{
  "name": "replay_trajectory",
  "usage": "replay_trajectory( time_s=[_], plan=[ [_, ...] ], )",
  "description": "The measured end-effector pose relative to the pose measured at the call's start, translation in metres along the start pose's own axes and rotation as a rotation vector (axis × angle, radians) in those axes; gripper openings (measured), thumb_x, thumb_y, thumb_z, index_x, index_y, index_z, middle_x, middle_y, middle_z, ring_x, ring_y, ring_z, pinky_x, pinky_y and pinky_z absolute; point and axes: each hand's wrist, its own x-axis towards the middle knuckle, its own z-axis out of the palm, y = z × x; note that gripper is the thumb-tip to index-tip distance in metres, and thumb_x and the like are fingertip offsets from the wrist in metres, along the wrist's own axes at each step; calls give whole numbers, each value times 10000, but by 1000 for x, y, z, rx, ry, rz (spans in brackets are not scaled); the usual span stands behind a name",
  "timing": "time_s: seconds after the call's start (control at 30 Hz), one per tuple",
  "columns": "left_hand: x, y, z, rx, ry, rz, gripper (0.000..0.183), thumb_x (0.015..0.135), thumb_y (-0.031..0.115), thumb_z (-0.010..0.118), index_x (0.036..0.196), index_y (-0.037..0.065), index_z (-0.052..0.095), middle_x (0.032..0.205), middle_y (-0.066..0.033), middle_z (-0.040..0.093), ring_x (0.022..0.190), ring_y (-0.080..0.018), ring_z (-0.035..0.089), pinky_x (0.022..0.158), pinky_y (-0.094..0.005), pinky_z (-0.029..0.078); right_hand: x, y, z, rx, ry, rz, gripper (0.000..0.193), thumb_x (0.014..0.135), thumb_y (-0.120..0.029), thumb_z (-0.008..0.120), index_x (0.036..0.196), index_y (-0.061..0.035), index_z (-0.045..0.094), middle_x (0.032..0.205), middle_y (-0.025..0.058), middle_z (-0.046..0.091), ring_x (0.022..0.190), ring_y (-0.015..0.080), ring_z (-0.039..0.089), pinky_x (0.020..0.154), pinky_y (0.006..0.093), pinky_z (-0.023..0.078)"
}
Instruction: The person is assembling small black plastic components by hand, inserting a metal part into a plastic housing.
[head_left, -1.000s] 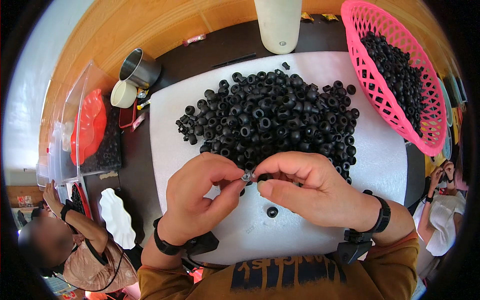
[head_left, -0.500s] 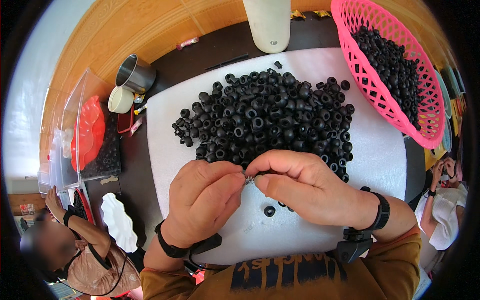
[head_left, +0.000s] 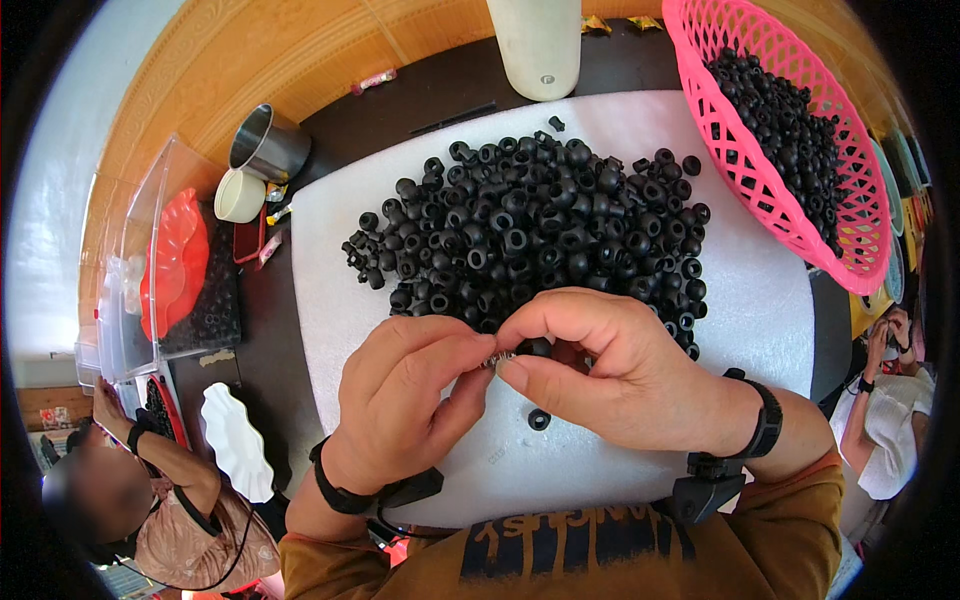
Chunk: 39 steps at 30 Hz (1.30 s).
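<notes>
Close together over the white foam mat (head_left: 340, 290), my two hands work on small parts. My left hand (head_left: 405, 390) is closed in a pinch on one end of a small metal spring (head_left: 497, 358). The thumb and forefinger of my right hand (head_left: 610, 375) pinch the spring's other end, and a black ball-shaped bead part (head_left: 535, 347) shows inside that hand's curl. A big heap of black bead parts (head_left: 520, 220), many with round openings, lies just beyond my fingers. One loose black part (head_left: 539, 419) sits on the mat below my right hand.
At the far right a pink lattice basket (head_left: 720, 150) holds more small black parts. A pale cylinder (head_left: 540, 60) stands at the back. To the left are a metal cup (head_left: 268, 140), a clear box (head_left: 165, 230) and a white wavy dish (head_left: 235, 440). One person sits on each side.
My right fingers have shifted slightly, and a black bead part now shows between them. My hands remain joined at the spring.
</notes>
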Motion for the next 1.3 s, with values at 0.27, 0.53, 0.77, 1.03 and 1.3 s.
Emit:
replay_trajectory(
  time_s=[0.27,0.53,0.77,1.03,1.3],
  plan=[
    [1,-4,-4,-82,-86,-13,317,638,-55,715,928,20,609,798,-96,621,656,-216,593,553,-281,466,3,-2,-1,-59,34,-27,95,817,-84,625,876,-21,586,735,71,560,602,144,558,527,272,441],
    [-6,-2,-8,-430,-91,-351,188,722,-15,678,899,6,618,781,-93,611,628,-184,569,546,-263,450,5,2,-4,-271,25,-205,136,790,-19,650,921,-42,617,739,11,534,544,47,468,453,203,346],
    [0,-13,-15,-297,-318,-323,119,729,5,661,841,24,624,732,-75,583,575,-168,545,520,-254,432,5,-5,-4,-191,53,-91,99,779,-74,638,852,-33,586,751,94,578,630,213,595,549,301,475],
    [0,-13,-14,-240,-220,-295,173,702,-43,660,859,22,628,743,-71,585,582,-152,555,507,-246,436,4,0,-8,-396,6,-151,98,754,-86,634,828,-44,586,745,94,571,649,262,588,549,344,473],
    [0,-14,-14,-289,-149,-253,223,685,-73,662,888,14,635,773,-72,591,585,-139,545,509,-233,433,3,8,-4,-653,-8,-274,124,748,-73,663,861,-58,614,694,72,527,570,256,542,503,336,433]
  ],
)
